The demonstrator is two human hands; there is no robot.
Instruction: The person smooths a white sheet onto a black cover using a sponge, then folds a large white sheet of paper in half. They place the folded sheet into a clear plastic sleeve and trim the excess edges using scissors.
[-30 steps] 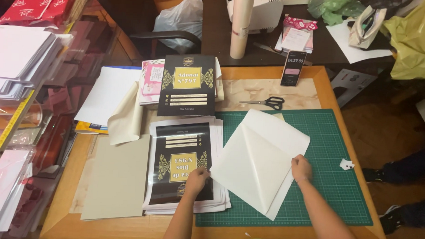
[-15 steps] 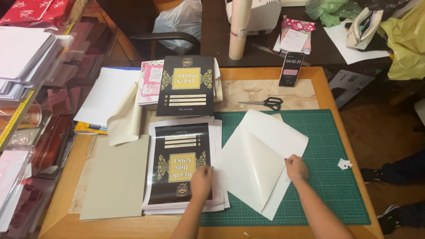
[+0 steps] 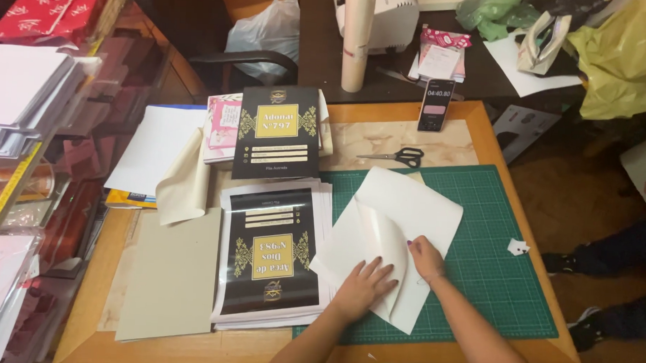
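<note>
White glossy sheet (image 3: 407,227) lies on the green cutting mat (image 3: 491,280) in the lower middle of the frame, its near part curling up. To smooth it well, I think the left hand (image 3: 366,287) should press flat and slide slowly outward, while the right hand (image 3: 426,257) keeps the edge from shifting. Both hands rest on top of the sheet, fingers spread apart and flat, gripping nothing. Just left lies a stack of black printed covers (image 3: 270,255); scissors (image 3: 399,157) sit above

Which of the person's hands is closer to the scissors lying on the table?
Right. The right hand lies on the white sheet below the scissors; the left hand rests lower, further left.
</note>
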